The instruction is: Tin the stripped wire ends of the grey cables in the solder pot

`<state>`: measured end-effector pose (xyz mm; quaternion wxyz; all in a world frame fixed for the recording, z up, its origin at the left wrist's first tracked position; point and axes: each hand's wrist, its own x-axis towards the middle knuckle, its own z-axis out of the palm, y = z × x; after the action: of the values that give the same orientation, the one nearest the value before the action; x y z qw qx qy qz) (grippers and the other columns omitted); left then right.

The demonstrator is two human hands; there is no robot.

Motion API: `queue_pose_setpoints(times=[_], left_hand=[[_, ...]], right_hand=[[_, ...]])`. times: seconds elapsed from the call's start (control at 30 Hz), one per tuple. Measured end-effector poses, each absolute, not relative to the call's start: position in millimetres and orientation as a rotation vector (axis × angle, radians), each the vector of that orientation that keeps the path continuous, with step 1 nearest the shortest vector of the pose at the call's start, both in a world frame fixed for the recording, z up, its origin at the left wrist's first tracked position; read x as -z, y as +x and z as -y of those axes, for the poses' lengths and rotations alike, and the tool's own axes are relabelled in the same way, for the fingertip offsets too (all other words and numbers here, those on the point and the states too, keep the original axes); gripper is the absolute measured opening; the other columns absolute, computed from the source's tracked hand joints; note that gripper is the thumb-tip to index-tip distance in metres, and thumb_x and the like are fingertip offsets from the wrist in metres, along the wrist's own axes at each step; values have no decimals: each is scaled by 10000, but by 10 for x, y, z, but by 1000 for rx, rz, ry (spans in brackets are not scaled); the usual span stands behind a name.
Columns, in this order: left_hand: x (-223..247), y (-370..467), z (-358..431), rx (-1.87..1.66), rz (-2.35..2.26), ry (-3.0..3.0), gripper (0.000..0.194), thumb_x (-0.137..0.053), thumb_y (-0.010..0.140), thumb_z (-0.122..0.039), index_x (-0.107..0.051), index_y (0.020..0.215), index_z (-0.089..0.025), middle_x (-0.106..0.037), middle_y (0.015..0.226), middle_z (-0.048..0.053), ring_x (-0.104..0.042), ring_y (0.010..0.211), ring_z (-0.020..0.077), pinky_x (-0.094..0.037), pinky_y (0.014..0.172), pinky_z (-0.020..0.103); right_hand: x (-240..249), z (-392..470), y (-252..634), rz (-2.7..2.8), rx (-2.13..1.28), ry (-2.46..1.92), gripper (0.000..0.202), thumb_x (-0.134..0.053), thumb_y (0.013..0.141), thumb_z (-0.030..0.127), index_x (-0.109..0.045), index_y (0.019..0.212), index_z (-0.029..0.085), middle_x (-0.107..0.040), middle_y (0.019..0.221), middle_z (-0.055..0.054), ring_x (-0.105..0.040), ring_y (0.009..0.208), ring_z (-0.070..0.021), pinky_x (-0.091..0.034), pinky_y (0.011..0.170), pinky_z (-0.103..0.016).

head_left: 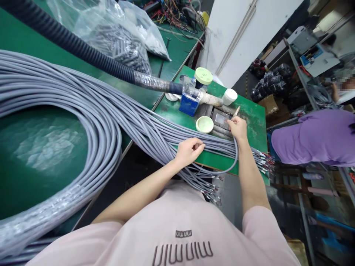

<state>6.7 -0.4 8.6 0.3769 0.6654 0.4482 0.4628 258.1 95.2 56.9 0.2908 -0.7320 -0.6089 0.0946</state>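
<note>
My right hand (239,128) pinches one grey cable (236,153) near its end, at the edge of a small square pot (221,118) with a shiny silvery surface. The cable loops down from this hand and back left towards the bundle. The tip between my fingers is too small to make out. My left hand (189,150) lies over the grey cable bundle (163,133), fingers curled in; whatever they may hold is hidden. A shallow pale-green cup (204,125) stands just left of the pot. Behind my right hand, a tan stick (236,111) leans at the pot.
A ribbed black hose (102,62) crosses to a nozzle (212,99) above the pot, by a blue box (189,104). A white jar (229,96) and lidded container (203,75) stand behind. Stripped cable ends (263,161) overhang right. A person in purple (313,136) is at right.
</note>
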Motion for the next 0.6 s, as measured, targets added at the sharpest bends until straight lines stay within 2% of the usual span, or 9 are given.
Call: queue_pose_setpoints(times=[0.6], left_hand=[[-86,63,-5,-1254,-1127,1723,153,-610,851,-309,-676,789,-186,-595,601,-16,-530,558,103,-395,578,219]], right_hand=[[-355,-1268,2643,1822,-71,-2238,152,-568,707,323,-624,661,189,-674,708,-63,-564,694,-199,-376,670,-291]])
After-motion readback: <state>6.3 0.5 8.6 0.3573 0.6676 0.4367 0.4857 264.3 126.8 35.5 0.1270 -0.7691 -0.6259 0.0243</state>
